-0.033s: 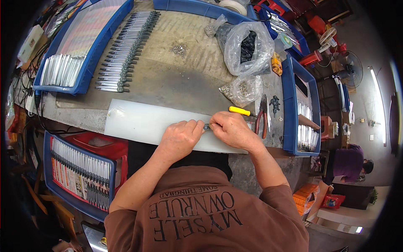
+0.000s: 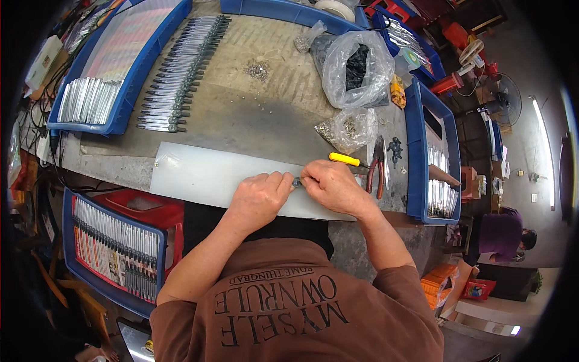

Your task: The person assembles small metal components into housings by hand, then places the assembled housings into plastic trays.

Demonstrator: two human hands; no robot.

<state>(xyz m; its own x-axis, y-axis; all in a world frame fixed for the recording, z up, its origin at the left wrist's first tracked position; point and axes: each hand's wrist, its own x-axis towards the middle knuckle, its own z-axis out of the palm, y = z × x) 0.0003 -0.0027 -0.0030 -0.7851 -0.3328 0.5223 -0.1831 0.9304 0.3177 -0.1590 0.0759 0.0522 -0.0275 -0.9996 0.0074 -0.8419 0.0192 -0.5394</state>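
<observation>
Between my two hands is a small dark grey part [image 2: 296, 182], mostly covered by fingers, so its full shape is hidden. My left hand [image 2: 263, 196] is closed, its thumb and fingertips pinching the part from the left. Closed too, my right hand [image 2: 332, 187] grips it from the other side with curled fingers. Both hands are over a whitish board [image 2: 205, 175] along the table's near edge. Just beyond the right hand lie a yellow-handled tool [image 2: 344, 159] and red-handled pliers [image 2: 375, 175].
Slim rods with dark grey ends [image 2: 184, 72] lie in a long row at the left. Blue trays [image 2: 118, 120] hold more rods on both sides. Clear bags [image 2: 335, 63] of small parts and a scatter of tiny metal pieces [image 2: 257, 70] are farther back. A person [image 2: 499, 234] is at far right.
</observation>
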